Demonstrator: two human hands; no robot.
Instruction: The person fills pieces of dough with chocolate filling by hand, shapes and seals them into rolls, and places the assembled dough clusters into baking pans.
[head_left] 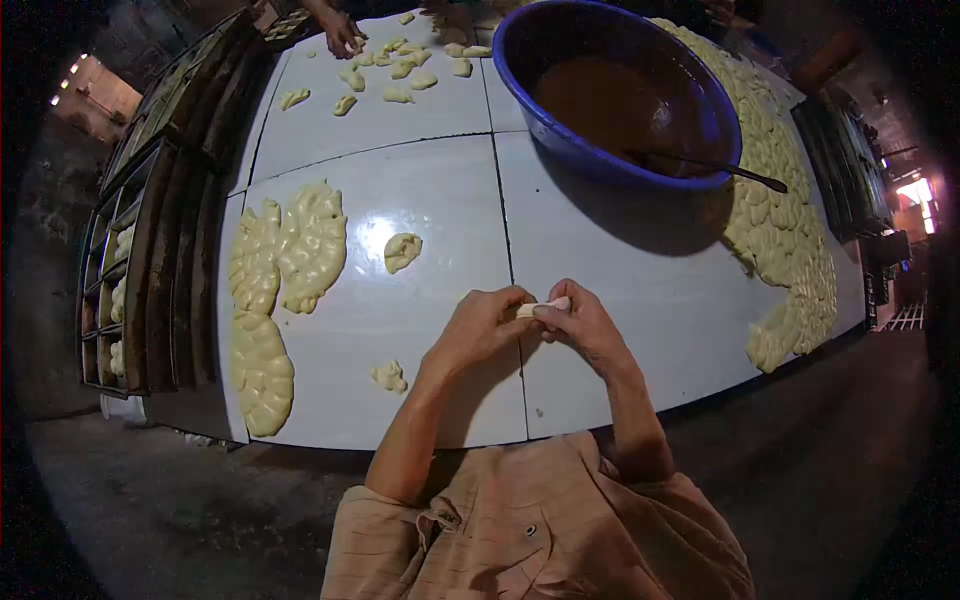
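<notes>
Just above the near middle of the white tiled table, my left hand (486, 322) and my right hand (580, 325) meet around a small pale piece of dough (530, 311). Both have their fingers closed on it, and parts of it are hidden behind them. To the left of my hands lies a loose dough lump (403, 252). A smaller dough scrap (389, 376) rests beside my left forearm. Farther left, flattened dough sheets (313, 245) with dimpled, shiny surfaces lie along the table's edge.
A big blue basin (520, 95) of brown liquid, with a dark-handled utensil (730, 172) in it, stands at the far right. Dimpled dough (780, 220) covers the right edge. Stacked trays (130, 270) stand at left. Another person's hand (343, 36) touches dough pieces at the far side.
</notes>
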